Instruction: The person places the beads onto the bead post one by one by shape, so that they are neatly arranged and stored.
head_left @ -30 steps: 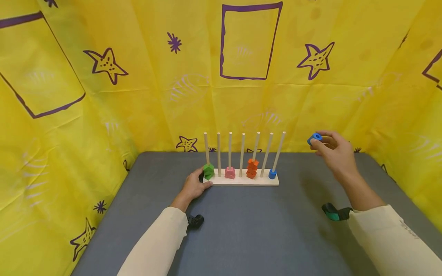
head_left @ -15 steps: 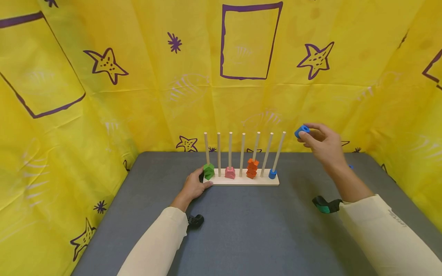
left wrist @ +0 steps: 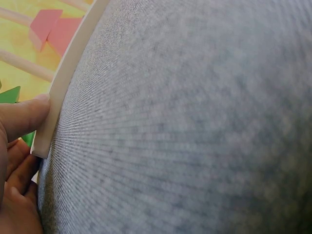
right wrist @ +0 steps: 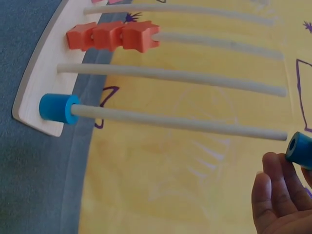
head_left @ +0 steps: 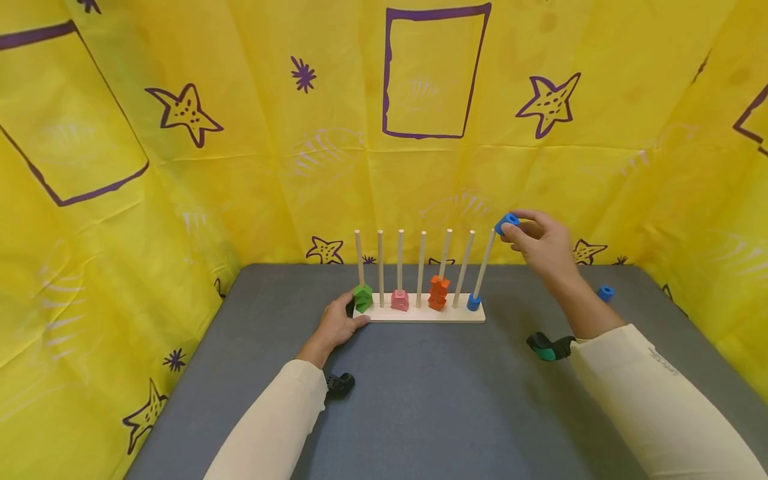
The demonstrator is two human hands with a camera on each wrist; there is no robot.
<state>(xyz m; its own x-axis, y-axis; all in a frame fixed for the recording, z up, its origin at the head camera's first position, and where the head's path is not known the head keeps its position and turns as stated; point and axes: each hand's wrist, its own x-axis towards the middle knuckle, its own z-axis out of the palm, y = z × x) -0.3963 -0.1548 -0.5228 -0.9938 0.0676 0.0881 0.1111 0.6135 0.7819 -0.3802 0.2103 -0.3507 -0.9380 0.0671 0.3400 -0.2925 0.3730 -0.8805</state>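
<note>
A wooden peg board with several upright pegs stands at the back of the table. My left hand grips its left end, the thumb at the front edge and the fingers around the end. My right hand pinches a blue cylinder bead with a hole through it, right at the tip of the rightmost peg. In the right wrist view that bead is just off the peg's end. One blue bead sits at the bottom of this peg.
Green pieces, pink pieces and a stack of orange star-shaped beads sit on other pegs. Another blue bead lies on the grey table at the right. A yellow patterned curtain hangs close behind.
My right hand has moved left with the blue bead, from beside the board to the rightmost peg's tip. The blue bead on the table has come into view. My left hand has stayed put.
</note>
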